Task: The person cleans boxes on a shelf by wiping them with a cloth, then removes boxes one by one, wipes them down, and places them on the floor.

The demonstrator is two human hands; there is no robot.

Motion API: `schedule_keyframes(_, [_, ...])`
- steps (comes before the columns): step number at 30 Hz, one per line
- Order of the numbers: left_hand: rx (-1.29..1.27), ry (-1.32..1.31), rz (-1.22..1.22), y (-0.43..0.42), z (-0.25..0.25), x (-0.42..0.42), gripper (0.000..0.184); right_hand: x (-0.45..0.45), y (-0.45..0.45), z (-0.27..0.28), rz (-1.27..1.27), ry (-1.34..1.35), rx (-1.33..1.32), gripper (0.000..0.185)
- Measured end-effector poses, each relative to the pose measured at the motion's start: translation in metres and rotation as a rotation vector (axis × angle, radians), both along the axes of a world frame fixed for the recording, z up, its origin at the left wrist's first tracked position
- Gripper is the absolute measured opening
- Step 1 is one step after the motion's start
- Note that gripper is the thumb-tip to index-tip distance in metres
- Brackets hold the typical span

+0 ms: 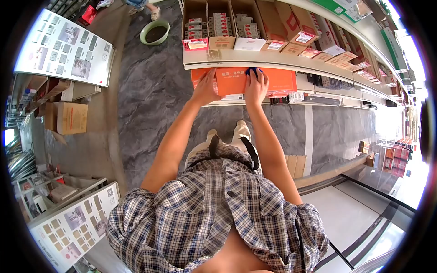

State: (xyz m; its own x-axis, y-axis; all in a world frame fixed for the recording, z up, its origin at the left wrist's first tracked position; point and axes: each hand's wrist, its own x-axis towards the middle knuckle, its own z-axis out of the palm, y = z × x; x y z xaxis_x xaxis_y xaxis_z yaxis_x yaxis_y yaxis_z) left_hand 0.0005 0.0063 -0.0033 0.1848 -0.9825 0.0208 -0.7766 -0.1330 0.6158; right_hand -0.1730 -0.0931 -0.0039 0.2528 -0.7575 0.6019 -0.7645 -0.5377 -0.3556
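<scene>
The orange carton (234,83) sits below the upper shelf (255,58), left hand (206,90) spread on its left end. Right hand (257,85) clasps a blue cloth (251,70) against it; light pressure, left bracing, should suit

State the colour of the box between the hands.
Orange; the box shows best in the head view.

green basin (143,33), brown carton (73,118), gray floor (143,91)

Orange box (233,83), blue cloth (249,70), navy-and-cream plaid shirt (186,204), pale green basin (157,42)
</scene>
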Motion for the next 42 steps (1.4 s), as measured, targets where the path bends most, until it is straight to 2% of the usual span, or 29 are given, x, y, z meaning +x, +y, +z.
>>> schedule_keyframes(1, [0.016, 0.009, 0.008, 0.0, 0.003, -0.001, 0.116, 0.005, 0.003, -0.004, 0.0, 0.001, 0.0, 0.024])
schedule_keyframes(3, [0.031, 0.015, 0.022, -0.003, -0.008, 0.004, 0.116, 0.028, 0.015, -0.01, 0.237, 0.08, -0.007, 0.022])
schedule_keyframes(5, [-0.208, -0.139, -0.055, -0.007, -0.046, 0.012, 0.116, 0.056, 0.041, -0.01, 0.5, -0.013, 0.099, 0.023])
schedule_keyframes(6, [-0.206, -0.139, -0.055, -0.01, -0.053, 0.013, 0.116, 0.058, 0.047, -0.007, 0.5, -0.013, 0.101, 0.023])
schedule_keyframes(8, [-0.314, -0.432, -0.084, -0.011, -0.063, 0.015, 0.116, 0.059, 0.056, -0.001, 0.443, -0.082, 0.216, 0.024])
schedule_keyframes(9, [-0.312, -0.432, -0.085, -0.009, -0.042, 0.011, 0.116, 0.051, 0.052, -0.001, 0.442, -0.083, 0.218, 0.024])
schedule_keyframes(11, [0.001, 0.04, 0.008, -0.003, -0.001, 0.003, 0.116, 0.019, 0.036, 0.001, 0.45, 0.012, 0.124, 0.026])
schedule_keyframes(13, [0.05, 0.028, 0.009, -0.005, 0.001, 0.003, 0.117, -0.008, 0.026, -0.002, 0.222, -0.052, 0.123, 0.022])
schedule_keyframes(17, [0.004, -0.035, 0.003, -0.003, 0.0, 0.002, 0.116, -0.011, 0.03, -0.007, 0.05, -0.02, 0.095, 0.025])
schedule_keyframes(20, [0.092, 0.01, 0.04, -0.006, -0.002, 0.006, 0.114, 0.02, 0.051, -0.009, 0.326, 0.006, 0.119, 0.03])
schedule_keyframes(21, [-0.055, 0.025, -0.033, -0.006, -0.022, 0.015, 0.115, 0.029, 0.062, -0.014, 0.454, 0.044, 0.135, 0.033])
schedule_keyframes(22, [-0.202, 0.044, -0.107, -0.006, -0.034, 0.019, 0.116, 0.033, 0.07, -0.011, 0.446, 0.043, 0.138, 0.033])
schedule_keyframes(24, [-0.15, 0.027, -0.109, -0.004, -0.025, 0.016, 0.116, 0.036, 0.077, 0.0, 0.562, 0.059, 0.14, 0.035])
schedule_keyframes(27, [-0.104, -0.042, -0.071, -0.004, -0.014, 0.009, 0.116, 0.0, 0.057, 0.002, 0.486, 0.168, 0.07, 0.034])
schedule_keyframes(29, [-0.116, -0.078, -0.061, -0.004, -0.007, 0.007, 0.113, -0.031, 0.04, -0.008, 0.289, 0.108, 0.098, 0.032])
schedule_keyframes(31, [-0.143, -0.095, -0.064, -0.004, -0.004, 0.006, 0.112, -0.063, 0.023, -0.009, 0.141, 0.104, 0.144, 0.038])
schedule_keyframes(36, [-0.169, -0.157, -0.092, 0.0, -0.003, 0.005, 0.111, -0.076, 0.018, 0.009, 0.302, 0.291, 0.188, 0.061])
schedule_keyframes(39, [-0.155, -0.205, -0.07, 0.009, -0.003, 0.0, 0.111, -0.08, 0.007, 0.012, 0.367, 0.404, 0.173, 0.069])
schedule_keyframes(41, [-0.214, -0.209, -0.087, 0.014, -0.006, 0.002, 0.11, -0.076, -0.001, 0.015, 0.375, 0.412, 0.131, 0.07])
schedule_keyframes(42, [-0.159, -0.244, -0.093, 0.017, -0.006, 0.003, 0.11, -0.074, -0.006, 0.018, 0.452, 0.425, 0.141, 0.069])
